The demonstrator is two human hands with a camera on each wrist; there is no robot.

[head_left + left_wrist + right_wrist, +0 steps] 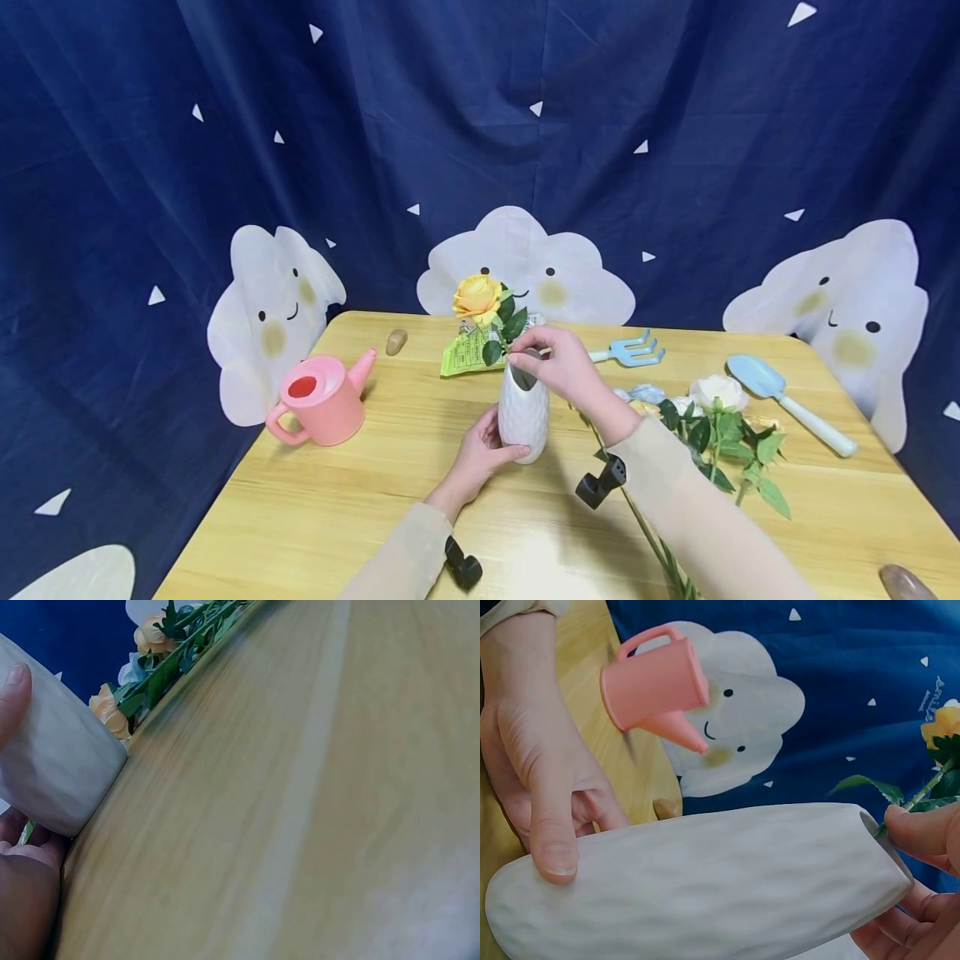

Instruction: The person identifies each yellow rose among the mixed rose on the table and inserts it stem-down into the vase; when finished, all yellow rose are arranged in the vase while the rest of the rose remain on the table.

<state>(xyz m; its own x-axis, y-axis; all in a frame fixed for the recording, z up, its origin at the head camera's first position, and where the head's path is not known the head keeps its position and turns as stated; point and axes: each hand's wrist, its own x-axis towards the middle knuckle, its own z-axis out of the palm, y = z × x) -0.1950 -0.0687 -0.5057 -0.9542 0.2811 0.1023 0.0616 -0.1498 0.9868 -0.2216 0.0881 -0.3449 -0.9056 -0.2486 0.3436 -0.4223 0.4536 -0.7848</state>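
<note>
A white textured vase [522,421] stands upright on the wooden table. My left hand [480,457] grips it low down, thumb across the near side, as the right wrist view also shows. At its mouth, my right hand [566,367] pinches the green stem [922,793] of a yellow rose [477,298] between thumb and fingers. The stem enters the vase opening, and its lower part is hidden inside. The bloom and its dark green leaves lean left above the rim. Other right-hand fingers lie at the outside of the rim in the right wrist view.
A pink watering can [326,404] stands left, with a brown stone [396,341] behind it. Behind the vase lie a green packet [467,354] and a blue hand rake [633,350]. To the right are several loose flowers [718,393], a blue trowel [757,377] and another stone [903,582].
</note>
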